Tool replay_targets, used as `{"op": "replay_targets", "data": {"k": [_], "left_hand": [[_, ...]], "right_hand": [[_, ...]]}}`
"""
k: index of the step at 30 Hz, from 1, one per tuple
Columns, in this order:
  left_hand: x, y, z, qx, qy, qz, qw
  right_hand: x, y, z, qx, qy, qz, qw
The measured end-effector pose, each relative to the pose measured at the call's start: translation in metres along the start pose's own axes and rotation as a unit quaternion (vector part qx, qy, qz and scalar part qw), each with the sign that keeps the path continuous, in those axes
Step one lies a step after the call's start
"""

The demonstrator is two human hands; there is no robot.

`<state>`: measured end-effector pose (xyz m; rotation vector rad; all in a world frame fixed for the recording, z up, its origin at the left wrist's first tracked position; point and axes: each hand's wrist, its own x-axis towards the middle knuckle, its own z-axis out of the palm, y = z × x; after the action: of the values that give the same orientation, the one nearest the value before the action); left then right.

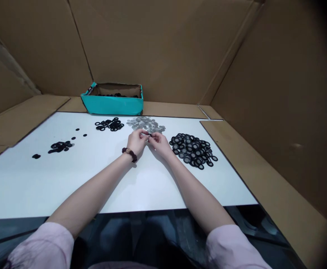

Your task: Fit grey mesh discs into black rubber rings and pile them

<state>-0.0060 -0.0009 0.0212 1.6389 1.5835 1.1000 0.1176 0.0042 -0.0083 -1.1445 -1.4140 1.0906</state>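
Note:
My left hand (137, 141) and my right hand (159, 143) meet over the white board, fingertips pinched together around a small black ring (150, 135). Both hands are closed on it; my fingers partly cover it, so I cannot tell whether a disc sits inside. Just behind my hands lies a pile of thin grey translucent discs (145, 122). To the right of my right hand is a large heap of black rings with grey centres (193, 149). Left of the grey discs, a smaller group of open black rings (111, 124) is spread out.
A teal box (113, 105) with dark pieces inside stands at the back. Small black discs (59, 146) lie in a cluster at left, with several strays around. Cardboard walls (163, 48) enclose the white board (118, 186) at the back and sides.

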Motion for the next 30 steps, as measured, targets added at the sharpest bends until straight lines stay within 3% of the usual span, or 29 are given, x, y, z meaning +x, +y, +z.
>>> {"op": "replay_targets", "data": {"k": [5, 10, 18, 21, 25, 30], "left_hand": [[0.005, -0.003, -0.002, -0.03, -0.041, 0.008, 0.999], [0.008, -0.008, -0.005, -0.137, -0.079, -0.015, 0.987], [0.001, -0.001, -0.005, -0.114, -0.114, -0.032, 0.986], [0.0, 0.0, -0.003, -0.09, -0.111, -0.002, 0.99], [0.0, -0.001, -0.002, -0.056, -0.067, 0.02, 0.996], [-0.001, 0.0, 0.0, -0.043, -0.08, 0.01, 0.996]], "right_hand": [[-0.005, -0.006, -0.006, -0.14, 0.024, -0.063, 0.988], [-0.007, -0.014, -0.012, -0.199, 0.011, -0.04, 0.979], [-0.003, -0.012, -0.017, -0.07, 0.057, -0.012, 0.996], [-0.003, -0.01, -0.016, -0.011, 0.035, 0.01, 0.999], [-0.002, -0.007, -0.013, 0.026, 0.003, 0.028, 0.999], [-0.002, -0.005, -0.012, 0.017, 0.059, 0.0, 0.998]]}}
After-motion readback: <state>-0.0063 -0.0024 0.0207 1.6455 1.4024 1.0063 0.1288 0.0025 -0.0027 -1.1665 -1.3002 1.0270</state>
